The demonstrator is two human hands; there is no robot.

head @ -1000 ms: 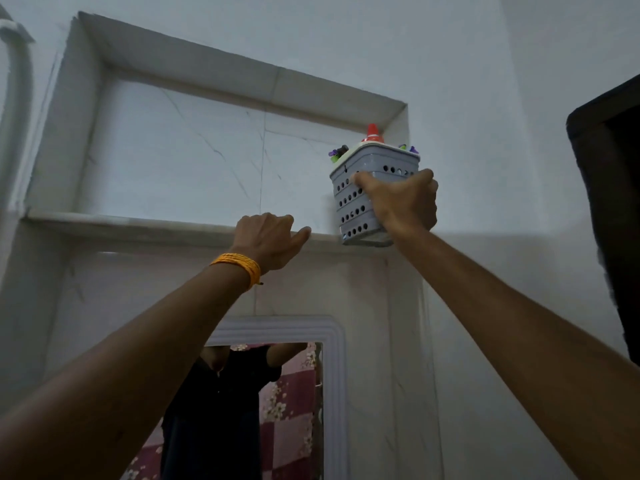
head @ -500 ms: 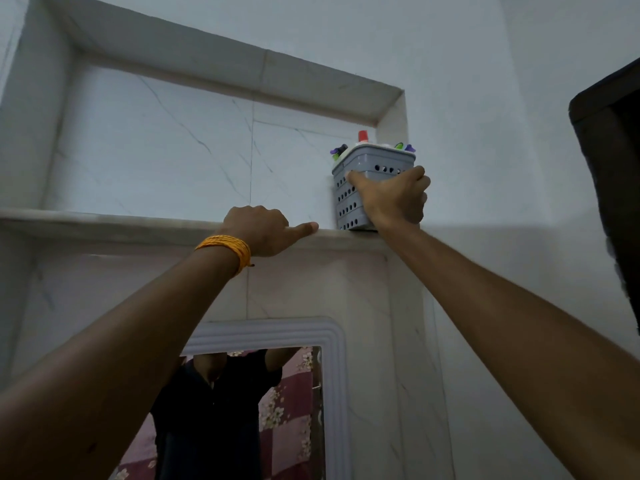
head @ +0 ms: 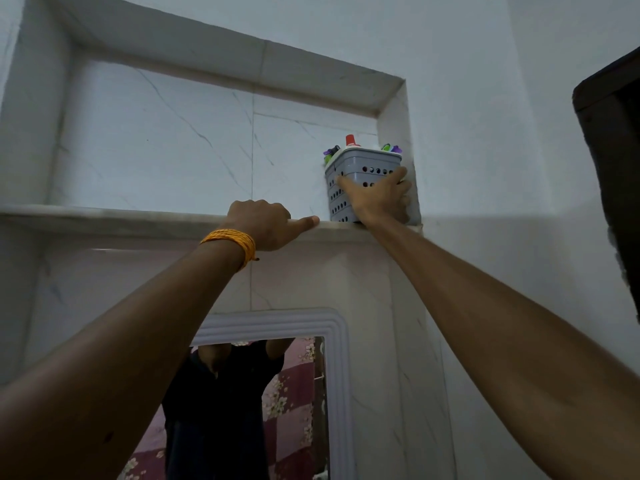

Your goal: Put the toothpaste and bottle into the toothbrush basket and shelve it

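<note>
Basket (head: 349, 188) now stands deeper on the shelf (head: 138, 221), in its right corner; your right hand (head: 381, 199) still wraps it, left hand (head: 263, 226) curled on the ledge: release.

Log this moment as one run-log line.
basket: on shelf, right corner | right hand: gripping basket | left hand: on shelf edge

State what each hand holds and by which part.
Right hand grips the grey perforated plastic basket across its front wall; left hand holds nothing.
</note>
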